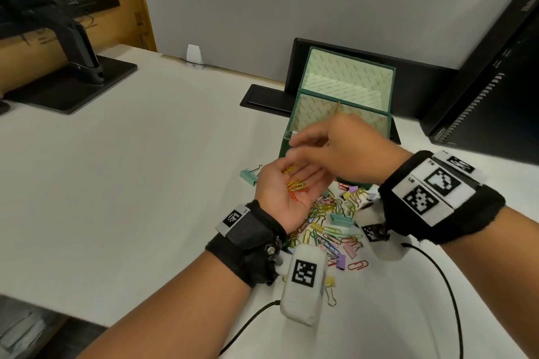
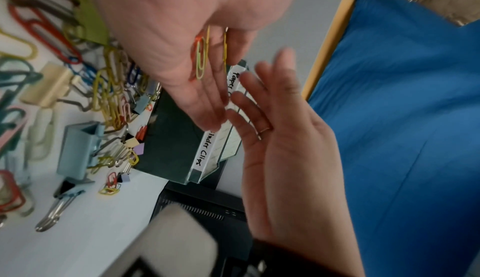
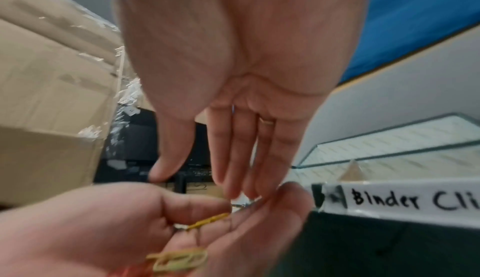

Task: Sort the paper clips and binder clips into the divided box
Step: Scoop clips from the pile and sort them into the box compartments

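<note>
Nearest, on the white desk (image 1: pixel 145 183): a loose heap of coloured paper clips and binder clips (image 1: pixel 329 227), between the two wrists and just in front of the box. One teal binder clip (image 1: pixel 249 175) lying apart, left of the heap.

Above the heap: left hand (image 1: pixel 287 193) palm up, fingers relaxed and slightly cupped, cradling a few paper clips (image 1: pixel 296 185), red, yellow and green, loose on the palm rather than pinched. Right hand (image 1: pixel 341 151) palm down just over the left fingertips, fingers straight and spread, holding nothing visible.

Beyond: green divided box (image 1: pixel 344 96), open and touching the heap's far edge, labelled "Binder Clips" and "Paper" on its near rim. Contents of the near compartments hidden behind the hands.

Risks, as judgement: clips sliding off the shallow cupped palm on any tilt before reaching the rim; a sweep by the right hand scattering them onto the desk or into the binder-clip side; tangled clips dragging strays along.
</note>
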`<state>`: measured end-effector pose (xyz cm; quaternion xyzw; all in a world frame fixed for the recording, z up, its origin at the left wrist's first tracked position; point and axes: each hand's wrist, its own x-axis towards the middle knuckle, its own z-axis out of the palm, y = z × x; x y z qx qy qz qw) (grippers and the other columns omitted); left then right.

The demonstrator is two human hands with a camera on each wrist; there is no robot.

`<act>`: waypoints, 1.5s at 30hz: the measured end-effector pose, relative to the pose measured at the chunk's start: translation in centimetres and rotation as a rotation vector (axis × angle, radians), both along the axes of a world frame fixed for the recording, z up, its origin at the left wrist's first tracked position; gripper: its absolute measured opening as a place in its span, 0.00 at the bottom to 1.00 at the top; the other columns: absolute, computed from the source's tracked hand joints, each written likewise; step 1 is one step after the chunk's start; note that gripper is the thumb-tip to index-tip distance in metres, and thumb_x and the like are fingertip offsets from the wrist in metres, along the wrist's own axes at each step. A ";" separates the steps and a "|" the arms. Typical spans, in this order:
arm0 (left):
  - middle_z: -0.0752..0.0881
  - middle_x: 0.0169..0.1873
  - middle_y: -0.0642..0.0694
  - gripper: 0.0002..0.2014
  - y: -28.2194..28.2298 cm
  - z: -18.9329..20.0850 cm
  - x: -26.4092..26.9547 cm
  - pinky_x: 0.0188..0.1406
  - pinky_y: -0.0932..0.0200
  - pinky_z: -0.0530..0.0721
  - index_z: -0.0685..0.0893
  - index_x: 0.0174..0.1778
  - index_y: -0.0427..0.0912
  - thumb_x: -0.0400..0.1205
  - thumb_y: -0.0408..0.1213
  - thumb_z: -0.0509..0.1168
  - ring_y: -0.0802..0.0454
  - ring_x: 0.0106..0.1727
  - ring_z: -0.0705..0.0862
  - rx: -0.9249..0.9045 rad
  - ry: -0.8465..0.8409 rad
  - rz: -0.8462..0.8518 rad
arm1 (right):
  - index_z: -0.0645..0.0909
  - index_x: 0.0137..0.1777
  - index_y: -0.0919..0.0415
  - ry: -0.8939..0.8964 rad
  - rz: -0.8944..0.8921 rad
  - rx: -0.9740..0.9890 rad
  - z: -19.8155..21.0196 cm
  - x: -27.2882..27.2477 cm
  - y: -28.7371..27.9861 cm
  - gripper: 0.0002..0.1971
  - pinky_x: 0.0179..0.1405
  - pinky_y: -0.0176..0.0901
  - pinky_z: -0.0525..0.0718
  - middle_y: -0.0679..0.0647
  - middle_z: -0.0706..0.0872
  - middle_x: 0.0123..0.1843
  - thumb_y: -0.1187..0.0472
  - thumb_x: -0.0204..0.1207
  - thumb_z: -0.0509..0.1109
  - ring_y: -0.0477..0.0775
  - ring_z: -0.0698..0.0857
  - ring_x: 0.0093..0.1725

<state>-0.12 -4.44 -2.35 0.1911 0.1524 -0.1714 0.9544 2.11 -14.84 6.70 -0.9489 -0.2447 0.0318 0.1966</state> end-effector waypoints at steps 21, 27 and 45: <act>0.83 0.48 0.41 0.25 -0.3 -0.8 0.2 0.65 0.57 0.73 0.77 0.69 0.36 0.85 0.51 0.55 0.47 0.53 0.82 0.035 0.025 0.019 | 0.87 0.52 0.49 -0.202 0.096 -0.351 -3.8 -2.0 1.3 0.10 0.43 0.48 0.85 0.51 0.87 0.40 0.57 0.78 0.65 0.53 0.85 0.41; 0.87 0.38 0.40 0.24 0.1 -0.6 0.1 0.57 0.52 0.78 0.78 0.68 0.33 0.86 0.48 0.55 0.47 0.45 0.85 0.019 -0.008 0.030 | 0.90 0.55 0.46 -0.082 -0.005 -0.108 -3.5 -1.9 0.8 0.14 0.50 0.44 0.87 0.49 0.92 0.43 0.63 0.73 0.71 0.49 0.89 0.44; 0.87 0.56 0.30 0.22 0.5 0.1 0.0 0.64 0.45 0.81 0.81 0.64 0.28 0.86 0.44 0.56 0.35 0.60 0.85 0.093 -0.038 0.002 | 0.90 0.55 0.56 -0.242 -0.313 0.161 -1.1 6.0 0.0 0.09 0.58 0.35 0.81 0.49 0.91 0.52 0.59 0.77 0.74 0.46 0.87 0.52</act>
